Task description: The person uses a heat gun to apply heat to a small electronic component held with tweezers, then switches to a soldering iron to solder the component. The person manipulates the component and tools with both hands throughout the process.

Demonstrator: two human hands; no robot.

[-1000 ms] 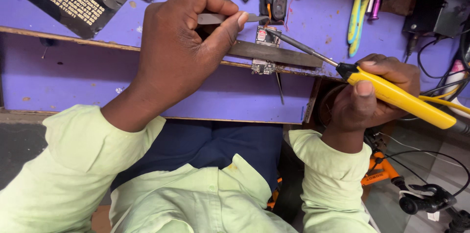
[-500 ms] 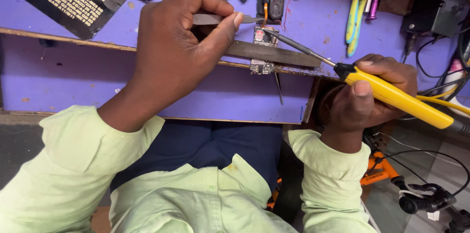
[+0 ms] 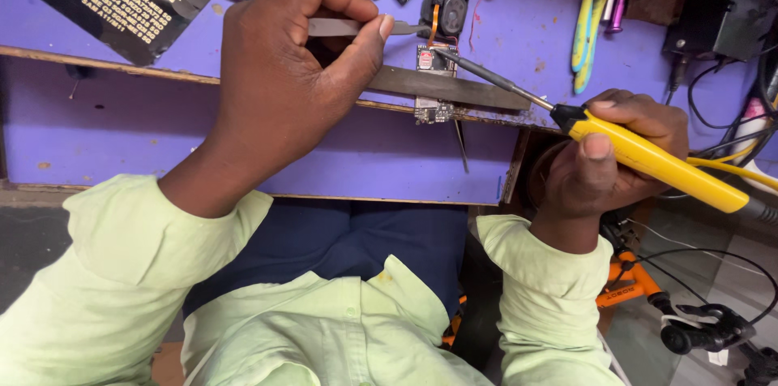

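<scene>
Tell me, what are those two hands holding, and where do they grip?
The left hand pinches metal tweezers along their shaft; the right hand grips a soldering iron by its yellow handle.

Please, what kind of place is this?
Probably a small electronics repair bench. The right hand holds a yellow soldering iron to a small circuit board, the left hand holds tweezers, and loose parts lie on the purple worktop.

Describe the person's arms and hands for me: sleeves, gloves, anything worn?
Both arms wear long, loose pale green shirt sleeves ending at the wrists. The left hand and right hand are bare: no gloves, and no rings or watch show.
</scene>
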